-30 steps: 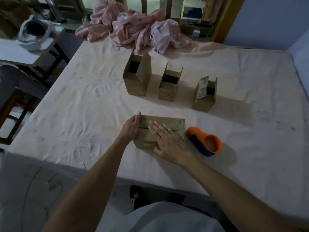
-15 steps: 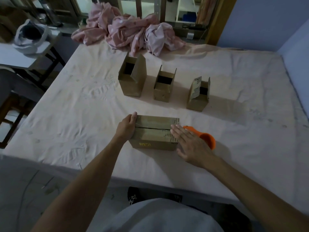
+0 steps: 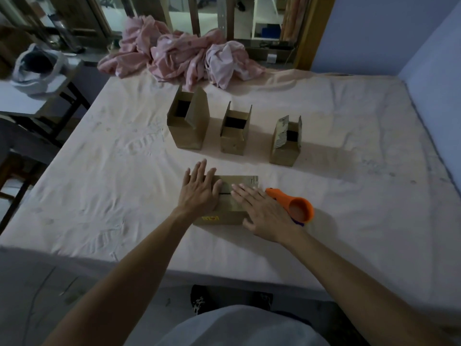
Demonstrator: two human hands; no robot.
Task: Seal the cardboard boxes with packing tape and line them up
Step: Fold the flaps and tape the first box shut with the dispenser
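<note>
A closed cardboard box (image 3: pixel 232 203) lies near the front of the bed, its top flaps meeting in a seam. My left hand (image 3: pixel 199 189) lies flat on the left part of its top with fingers straight. My right hand (image 3: pixel 262 212) presses flat on the right part of the top. An orange tape dispenser (image 3: pixel 296 206) lies just right of the box, partly behind my right hand. Behind stand three open boxes in a row: a large one (image 3: pixel 188 123), a middle one (image 3: pixel 234 132) and a right one (image 3: pixel 285 142), all with flaps up.
The pale sheet-covered bed (image 3: pixel 349 196) holds everything. A pink crumpled cloth (image 3: pixel 184 58) lies at its far edge. A side table (image 3: pixel 30 96) with a white bag (image 3: pixel 37 67) stands to the left. A blue wall runs along the right.
My left hand moved from gripping the box's left end onto its top, flat. My right hand came back from beside the dispenser onto the right of the top.
</note>
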